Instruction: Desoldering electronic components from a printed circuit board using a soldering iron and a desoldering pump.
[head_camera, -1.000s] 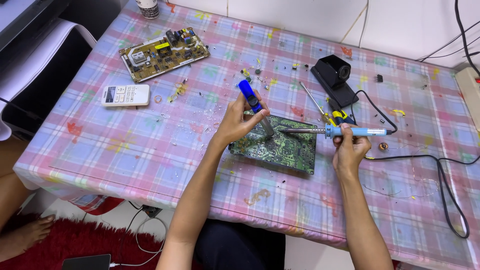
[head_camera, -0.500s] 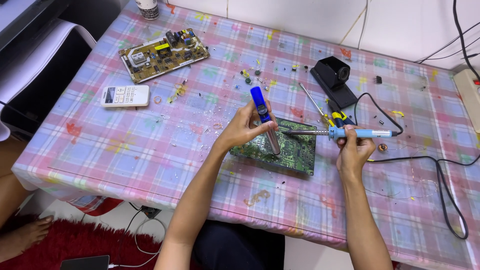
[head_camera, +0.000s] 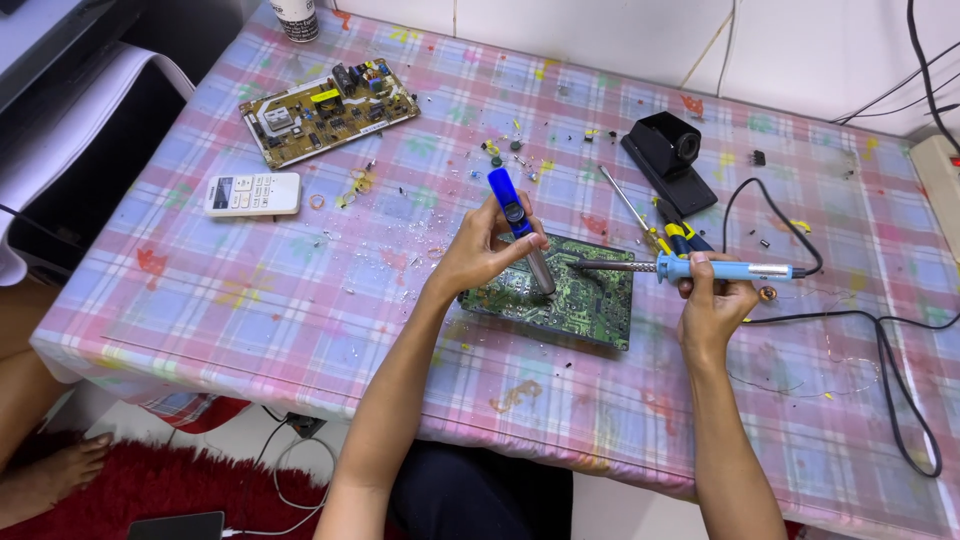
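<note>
**Solder work on a green board, both hands busy**

Green rectangular circuit board (head_camera: 560, 295) lay flat near the front middle of the counter (head_camera: 300, 330), which wore a pink and blue checked plastic cloth. The left hand (head_camera: 480, 250) was closed round a blue and silver desoldering pump (head_camera: 525, 225), held nearly upright with its tip down on the board. The right hand (head_camera: 712, 300) gripped the light blue handle of a soldering iron (head_camera: 690, 267), held level, its metal tip reaching left to a spot just beside the pump's nozzle. Judging by the two tips meeting, the step in hand looked like heating a joint to suck the solder away; the next move would call for a steady pump tip kept close over the joint.

Just behind the iron lay a yellow-handled screwdriver (head_camera: 640, 215), and beyond it a black angled stand (head_camera: 668, 155). The iron's black cord (head_camera: 890, 390) looped off to the right. Small loose parts were scattered behind the board. Well apart at the far left sat a tan circuit board (head_camera: 325, 110) and a white remote control (head_camera: 252, 193).
</note>
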